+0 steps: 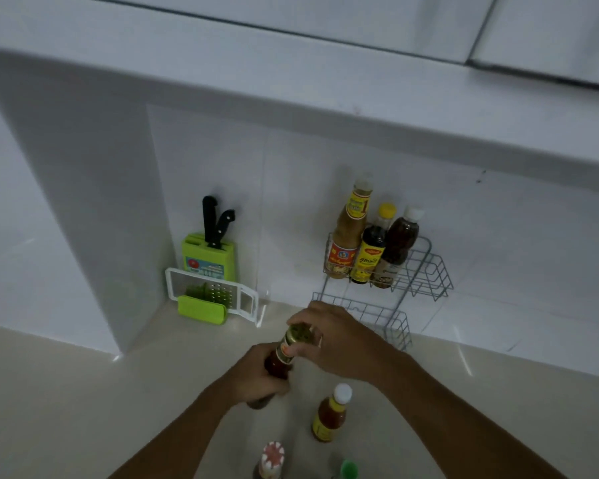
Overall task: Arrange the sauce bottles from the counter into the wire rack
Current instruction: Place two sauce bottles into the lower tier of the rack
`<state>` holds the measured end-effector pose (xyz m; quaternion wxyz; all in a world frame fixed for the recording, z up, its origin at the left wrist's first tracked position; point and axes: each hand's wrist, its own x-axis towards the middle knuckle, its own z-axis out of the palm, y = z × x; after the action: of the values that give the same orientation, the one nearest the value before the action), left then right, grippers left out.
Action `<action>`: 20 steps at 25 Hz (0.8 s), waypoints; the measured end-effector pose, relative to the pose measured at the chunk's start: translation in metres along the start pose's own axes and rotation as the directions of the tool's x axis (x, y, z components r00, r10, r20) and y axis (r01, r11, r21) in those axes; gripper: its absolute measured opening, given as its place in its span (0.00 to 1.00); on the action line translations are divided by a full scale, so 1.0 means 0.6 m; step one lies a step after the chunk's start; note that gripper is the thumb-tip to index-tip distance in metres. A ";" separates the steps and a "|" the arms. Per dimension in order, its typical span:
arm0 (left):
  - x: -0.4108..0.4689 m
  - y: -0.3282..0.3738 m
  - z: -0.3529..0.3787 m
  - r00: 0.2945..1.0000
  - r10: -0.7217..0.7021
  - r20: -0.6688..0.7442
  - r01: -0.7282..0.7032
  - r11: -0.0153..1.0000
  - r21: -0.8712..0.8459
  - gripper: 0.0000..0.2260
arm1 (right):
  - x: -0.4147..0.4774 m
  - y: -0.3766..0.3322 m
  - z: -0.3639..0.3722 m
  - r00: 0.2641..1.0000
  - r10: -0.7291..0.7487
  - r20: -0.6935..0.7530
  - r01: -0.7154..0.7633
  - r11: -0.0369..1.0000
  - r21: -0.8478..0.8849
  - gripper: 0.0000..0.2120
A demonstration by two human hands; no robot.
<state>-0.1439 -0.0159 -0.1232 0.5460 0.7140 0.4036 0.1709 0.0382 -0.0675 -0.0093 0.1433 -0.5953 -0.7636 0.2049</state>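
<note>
Fingers of the right hand pinch the gold cap while the left hand wraps the dark sauce bottle mid-counter. Wire rack at 1 o'clock holds three bottles; white-capped bottle sits at 5 o'clock.

You are seeing a dim, bluish-grey view, soft throughout; small glints sit on the table, and straight edges bow toward the corners.

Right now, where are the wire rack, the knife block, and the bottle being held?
wire rack (429,271), head view, upper tier's wire wall.
knife block (210,259), head view, green front face.
held bottle (300,333), head view, gold cap.
</note>
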 end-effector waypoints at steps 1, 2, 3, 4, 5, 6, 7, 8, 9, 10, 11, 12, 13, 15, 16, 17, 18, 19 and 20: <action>-0.001 0.033 -0.014 0.999 0.021 0.039 -0.023 0.999 0.031 0.12 | -0.006 -0.008 -0.032 0.999 -0.049 -0.021 0.048 0.998 -0.034 0.17; -0.003 0.067 -0.025 0.995 0.052 0.081 -0.057 0.996 0.062 0.11 | -0.011 -0.019 -0.061 0.994 -0.105 -0.031 0.102 0.990 -0.099 0.15; -0.007 0.101 -0.032 0.988 0.089 0.123 -0.100 0.992 0.082 0.09 | -0.018 -0.031 -0.088 0.982 -0.181 -0.043 0.170 0.967 -0.189 0.13; -0.012 0.137 -0.038 0.978 0.127 0.166 -0.141 0.987 0.073 0.08 | -0.021 -0.040 -0.110 0.959 -0.276 -0.066 0.245 0.923 -0.296 0.12; -0.018 0.167 -0.041 0.970 0.142 0.199 -0.155 0.987 0.047 0.06 | -0.020 -0.045 -0.125 0.929 -0.358 -0.095 0.295 0.871 -0.394 0.11; -0.021 0.192 -0.042 0.966 0.150 0.208 -0.160 0.987 0.030 0.05 | -0.019 -0.048 -0.136 0.904 -0.403 -0.146 0.300 0.838 -0.456 0.12; -0.019 0.209 -0.040 0.973 0.155 0.170 -0.165 0.985 0.047 0.05 | -0.017 -0.050 -0.141 0.894 -0.390 -0.222 0.251 0.844 -0.473 0.13; -0.014 0.219 -0.035 0.985 0.162 0.065 -0.169 0.978 0.121 0.05 | -0.013 -0.051 -0.141 0.895 -0.317 -0.315 0.161 0.886 -0.435 0.14; -0.009 0.226 -0.028 0.979 0.180 -0.100 -0.150 0.956 0.253 0.06 | -0.010 -0.051 -0.138 0.898 -0.183 -0.400 0.031 0.934 -0.356 0.13; -0.002 0.229 -0.017 0.934 0.222 -0.279 -0.092 0.906 0.414 0.08 | -0.007 -0.054 -0.134 0.897 -0.003 -0.443 -0.123 0.959 -0.257 0.12; 0.004 0.231 -0.004 0.868 0.286 -0.406 -0.009 0.827 0.563 0.09 | -0.004 -0.051 -0.129 0.881 0.161 -0.444 -0.263 0.949 -0.176 0.12; 0.007 0.234 0.009 0.813 0.342 -0.472 0.059 0.758 0.649 0.09 | -0.002 -0.047 -0.127 0.858 0.282 -0.429 -0.359 0.927 -0.109 0.12; 0.010 0.234 0.020 0.790 0.365 -0.493 0.088 0.727 0.681 0.09 | -0.004 -0.041 -0.128 0.845 0.355 -0.400 -0.406 0.913 -0.048 0.13; 0.007 0.238 0.018 0.856 0.302 -0.419 0.054 0.754 0.654 0.08 | -0.020 -0.031 -0.139 0.906 0.288 -0.310 -0.303 0.953 -0.002 0.16; 0.005 0.242 0.004 0.926 0.229 -0.301 -0.013 0.814 0.580 0.08 | -0.031 -0.025 -0.147 0.948 0.158 -0.276 -0.172 0.985 -0.027 0.18; 0.002 0.250 -0.008 0.981 0.148 -0.127 -0.075 0.888 0.454 0.07 | -0.041 -0.021 -0.155 0.966 0.007 -0.257 -0.033 0.995 -0.096 0.19; -0.003 0.259 -0.017 0.992 0.097 0.074 -0.116 0.946 0.303 0.07 | -0.049 -0.022 -0.164 0.961 -0.134 -0.242 0.081 0.973 -0.217 0.20; -0.007 0.268 -0.021 0.970 0.083 0.228 -0.127 0.974 0.188 0.08 | -0.050 -0.021 -0.171 0.943 -0.233 -0.238 0.147 0.932 -0.331 0.20; -0.010 0.278 -0.019 0.953 0.083 0.290 -0.125 0.984 0.128 0.11 | -0.048 -0.019 -0.176 0.928 -0.278 -0.249 0.162 0.901 -0.402 0.20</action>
<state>-0.0905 -0.0258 0.0347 0.5351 0.7891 0.2943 0.0654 0.0846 -0.0828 0.0894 0.1639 -0.5446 -0.8207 -0.0550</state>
